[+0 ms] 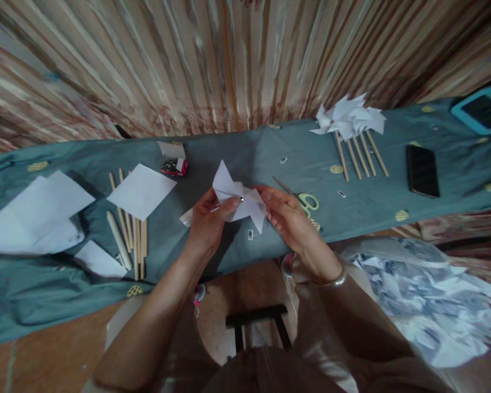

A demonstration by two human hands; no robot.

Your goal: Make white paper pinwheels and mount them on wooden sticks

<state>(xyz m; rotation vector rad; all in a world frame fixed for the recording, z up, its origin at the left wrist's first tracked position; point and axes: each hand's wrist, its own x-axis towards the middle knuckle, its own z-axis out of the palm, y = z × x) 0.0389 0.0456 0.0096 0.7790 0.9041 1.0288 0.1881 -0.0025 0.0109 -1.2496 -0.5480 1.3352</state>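
Observation:
A white paper pinwheel (238, 197) is held above the teal tablecloth (237, 153), just in front of me. My left hand (208, 218) pinches its centre, where a small metal pin shows at the thumb tip. My right hand (287, 215) grips the folded blades from the right side. Both hands are closed on the paper. A wooden stick end pokes out left under my left hand.
Loose wooden sticks (131, 234) and white paper squares (141, 190) lie to the left. A small box of pins (174, 165) sits behind. Green-handled scissors (305, 201) lie right of my hands. Finished pinwheels (347, 120) on sticks, a black phone (422, 170) and paper scraps (425, 295) are at right.

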